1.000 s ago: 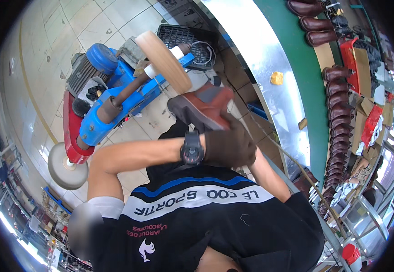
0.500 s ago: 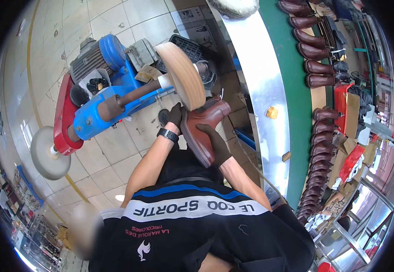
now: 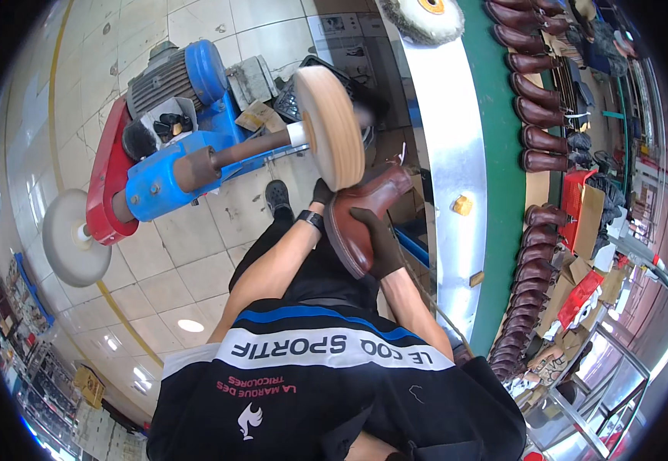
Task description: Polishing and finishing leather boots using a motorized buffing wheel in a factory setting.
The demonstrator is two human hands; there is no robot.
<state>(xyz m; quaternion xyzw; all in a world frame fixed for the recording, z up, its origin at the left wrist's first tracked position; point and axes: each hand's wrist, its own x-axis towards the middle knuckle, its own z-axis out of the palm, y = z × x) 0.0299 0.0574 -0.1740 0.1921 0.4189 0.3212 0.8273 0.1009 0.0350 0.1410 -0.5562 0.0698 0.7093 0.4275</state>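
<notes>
I hold a dark brown leather ankle boot [image 3: 347,232] against the tan rim of a polishing wheel [image 3: 335,127]. The wheel meets the boot near its ankle, and its shaft carries it on a blue machine. My right hand [image 3: 378,242], in a dark glove, is wrapped round the boot on the side away from the wheel. Close under the wheel, my left hand [image 3: 322,192] grips the boot by the sole side, its dark-gloved fingers partly hidden behind it. The shaft of the boot points to the far right, while the toe points back toward me.
The blue machine [image 3: 167,180] has a red belt guard [image 3: 108,165] and a pale second wheel [image 3: 77,238] at left. Rightward runs a shiny metal ledge [image 3: 457,253] beside a green surface [image 3: 495,154], with rows of brown boots [image 3: 537,115]. A fluffy buffing wheel [image 3: 426,21] sits far right.
The boot has tilted so more of its upper faces up, still against the wheel. Both hands keep their hold. The whole view has shifted slightly, and one of my shoes shows more fully.
</notes>
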